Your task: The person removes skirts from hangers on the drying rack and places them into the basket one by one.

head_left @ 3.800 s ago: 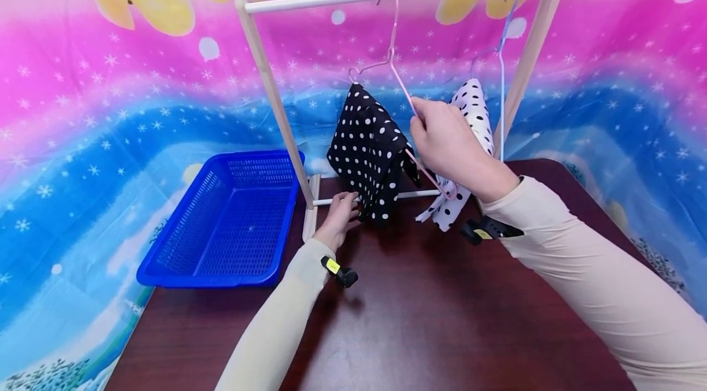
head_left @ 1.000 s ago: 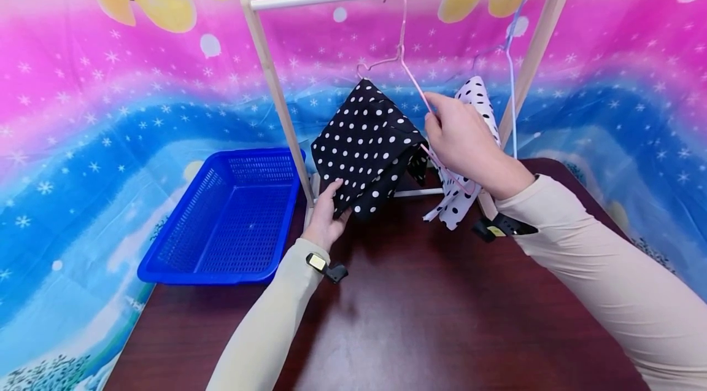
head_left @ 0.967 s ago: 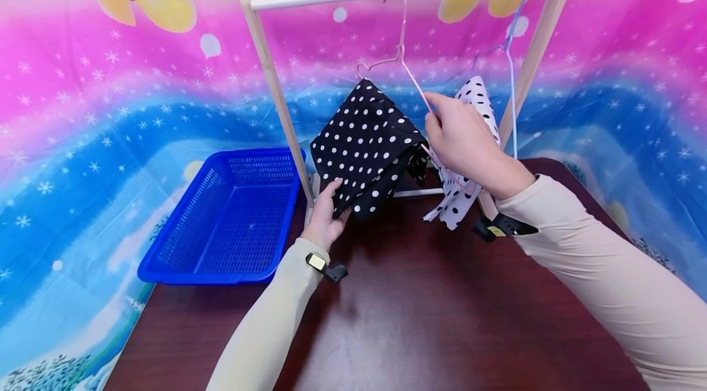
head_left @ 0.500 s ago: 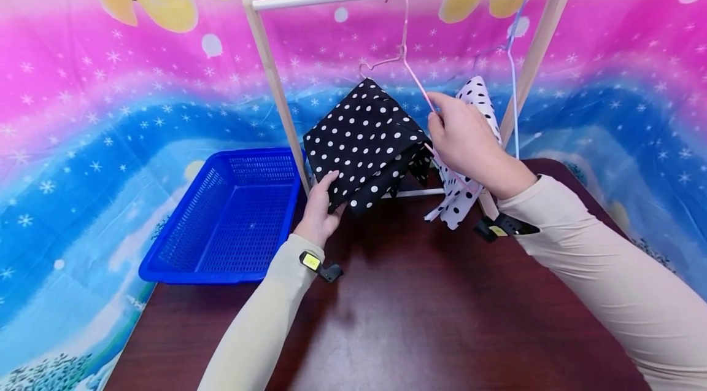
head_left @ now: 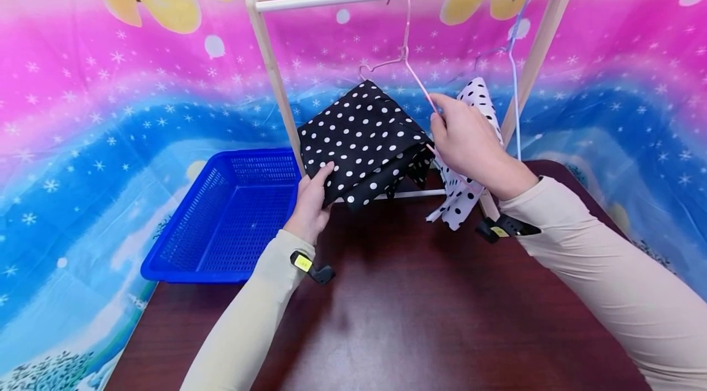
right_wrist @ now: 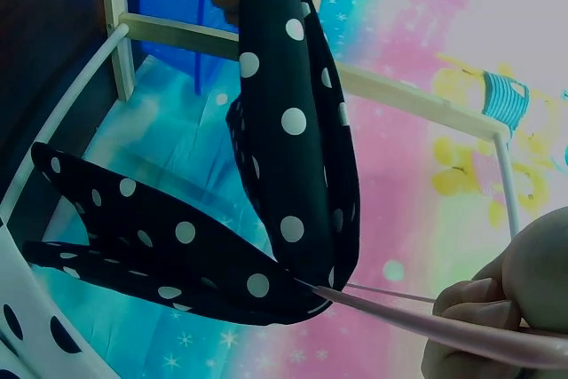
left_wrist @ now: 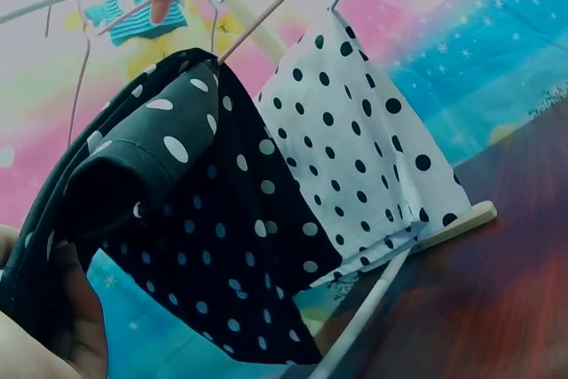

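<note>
A black cloth with white dots (head_left: 364, 139) drapes over the lower bar of a pink wire hanger (head_left: 407, 29), whose hook sits on the rack's top rail. My left hand (head_left: 310, 207) pinches the cloth's lower left edge, thumb in front and fingers behind; the left wrist view shows the fabric (left_wrist: 169, 148) bent up in that hand. With its fingers curled, my right hand (head_left: 469, 139) grips the hanger's right side. Beyond it, a white cloth with black dots (head_left: 479, 99) hangs from a blue hanger (head_left: 513, 59), partly hidden by the right hand.
The wooden rack (head_left: 273, 72) stands at the back of a dark red-brown table (head_left: 431, 305). Left of it lies a blue plastic basket (head_left: 232, 219) with mesh walls. A colourful printed curtain (head_left: 110, 133) encloses the table behind and at the sides.
My left hand has taken hold of the black cloth's edge and drawn it left and slightly upward, spreading the fabric wider. My right hand keeps its grip on the pink hanger.
</note>
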`<state>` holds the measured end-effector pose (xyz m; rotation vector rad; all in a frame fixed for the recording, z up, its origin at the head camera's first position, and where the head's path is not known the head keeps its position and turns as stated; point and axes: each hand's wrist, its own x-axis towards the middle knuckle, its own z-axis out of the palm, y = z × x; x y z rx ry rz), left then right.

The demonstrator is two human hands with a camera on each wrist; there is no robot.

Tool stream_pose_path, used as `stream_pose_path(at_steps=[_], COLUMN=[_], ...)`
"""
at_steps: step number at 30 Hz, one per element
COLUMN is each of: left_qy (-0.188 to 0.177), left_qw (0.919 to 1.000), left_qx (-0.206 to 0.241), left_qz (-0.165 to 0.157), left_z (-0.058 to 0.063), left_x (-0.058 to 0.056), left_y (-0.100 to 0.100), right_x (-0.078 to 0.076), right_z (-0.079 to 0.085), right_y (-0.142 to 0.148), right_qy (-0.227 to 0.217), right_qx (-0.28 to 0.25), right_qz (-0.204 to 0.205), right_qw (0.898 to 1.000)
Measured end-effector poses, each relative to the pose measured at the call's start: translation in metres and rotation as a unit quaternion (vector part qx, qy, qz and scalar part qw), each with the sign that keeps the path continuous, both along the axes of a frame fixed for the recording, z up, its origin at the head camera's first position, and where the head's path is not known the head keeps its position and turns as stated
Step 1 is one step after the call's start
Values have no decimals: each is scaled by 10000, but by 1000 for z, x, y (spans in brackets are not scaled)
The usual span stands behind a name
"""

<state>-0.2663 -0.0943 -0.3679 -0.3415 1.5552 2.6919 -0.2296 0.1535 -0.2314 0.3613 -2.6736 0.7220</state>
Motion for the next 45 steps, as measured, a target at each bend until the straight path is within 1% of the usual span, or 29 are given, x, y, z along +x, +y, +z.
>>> stream_pose_path(at_steps=[4,6,8,11,19,23,26,29,32,39,45], left_qy=[141,144,158,296,879,1179,1336,1417,1409,1204,1139], left_qw=[9994,9986,9973,9942,9799,9691,9612,9569,9569,9672,9687], left_qx=[-316,-503,-715,-1029,-1790,-2163,-2408,-2532,-2538,-2231,-2200], left_qz=[11,2,-38,-93,-84,-105,-132,-136,-132,-147,-189], left_z=[8,11,14,18,27,29,31,32,34,33,32], left_x=[1,1,2,3,9,16,21,26,30,34,36], left_y=[-3,-5,-6,-7,1,7,10,13,14,12,11], right_x=[0,0,0,0,-1,-2,-1,-1,-1,1,2], right_z=[0,0,0,-1,-1,-2,-3,-3,-3,-2,1], right_y=[0,0,0,0,2,2,2,2,3,3,4], right_qy=[-37,-39,-34,-27,-35,6,36,37,47,6,-65], right_qx=[-17,-22,-25,-22,-4,12,11,2,10,82,237], right_qz=[-1,14,23,16,-26,-33,-47,-53,-57,-28,-93], right_qw=[10000,10000,10000,10000,10000,10000,10000,10000,10000,10000,9997])
